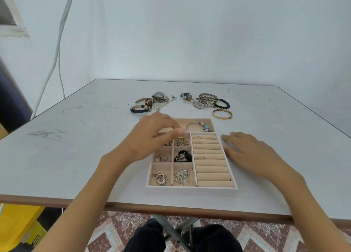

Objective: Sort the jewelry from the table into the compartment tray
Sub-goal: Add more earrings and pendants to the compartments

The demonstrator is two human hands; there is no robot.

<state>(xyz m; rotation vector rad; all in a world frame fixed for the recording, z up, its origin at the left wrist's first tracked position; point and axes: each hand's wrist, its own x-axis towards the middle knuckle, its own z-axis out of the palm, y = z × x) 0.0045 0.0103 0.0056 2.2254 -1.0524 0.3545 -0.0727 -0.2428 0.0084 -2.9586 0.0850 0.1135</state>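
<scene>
Left hand (152, 132) over the tray's (191, 190) 11 o'clock corner, can't tell if it's pinching anything. Right hand (250, 151) lies flat on the desk (76, 156) at 3 o'clock. Loose jewelry (205, 100) sits at 12.

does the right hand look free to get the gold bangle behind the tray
Probably yes. The right hand lies flat and empty on the table beside the tray; the gold bangle sits alone past the tray's far right corner, with nothing between them.

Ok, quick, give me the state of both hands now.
Left hand: over the tray, fingers blurred; cannot tell if it pinches anything.
Right hand: open, flat on the table beside the tray, holding nothing.
</scene>
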